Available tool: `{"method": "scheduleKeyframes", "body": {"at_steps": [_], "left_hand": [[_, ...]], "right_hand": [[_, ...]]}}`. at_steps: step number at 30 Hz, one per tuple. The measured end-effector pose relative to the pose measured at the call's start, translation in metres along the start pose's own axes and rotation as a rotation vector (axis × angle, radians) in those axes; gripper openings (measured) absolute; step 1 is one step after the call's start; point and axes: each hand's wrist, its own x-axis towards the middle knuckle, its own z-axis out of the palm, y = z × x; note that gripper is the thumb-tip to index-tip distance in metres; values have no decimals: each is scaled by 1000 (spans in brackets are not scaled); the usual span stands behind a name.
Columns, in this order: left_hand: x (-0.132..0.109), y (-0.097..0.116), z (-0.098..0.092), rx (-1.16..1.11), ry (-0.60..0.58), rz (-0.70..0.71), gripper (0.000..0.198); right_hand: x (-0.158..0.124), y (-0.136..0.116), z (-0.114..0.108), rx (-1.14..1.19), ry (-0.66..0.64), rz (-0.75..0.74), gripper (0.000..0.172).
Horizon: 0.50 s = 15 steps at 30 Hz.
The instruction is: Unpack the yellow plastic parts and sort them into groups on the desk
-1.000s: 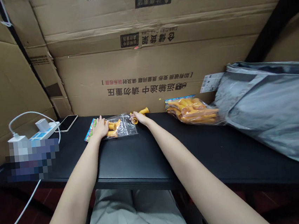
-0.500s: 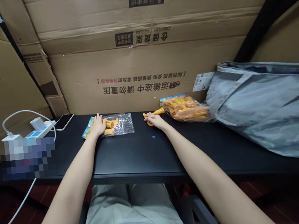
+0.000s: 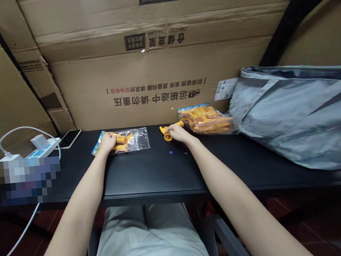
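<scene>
My left hand is closed on the card end of a flat clear plastic packet lying on the table. Inside that packet are yellow plastic pieces, partly covered by my fingers. My right hand is closed around a loose yellow plastic piece with a round open end facing me. Its exact kind I cannot make out. Just beyond my right hand lies a fuller clear bag of yellow pieces with a colourful header card.
A large grey fabric bag takes up the right of the black table. On the left are a phone, a white power strip and a looping white cable. Cardboard walls the back.
My left hand's fingers, spread over the packet before, are now curled in at its card end. My right hand has turned the yellow piece, so its round opening shows. The view has shifted slightly.
</scene>
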Motion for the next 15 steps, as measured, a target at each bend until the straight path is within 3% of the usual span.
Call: {"method": "scheduleKeyframes", "body": {"at_steps": [5, 11, 15], "left_hand": [[3, -2, 4, 116, -57, 90, 27], [3, 2, 5, 200, -173, 226, 24], [1, 2, 8, 179, -207, 189, 27]], "right_hand": [[-3, 15, 6, -6, -69, 5, 43], [-6, 9, 13, -205, 13, -42, 41], [-6, 1, 14, -189, 64, -95, 37]]}}
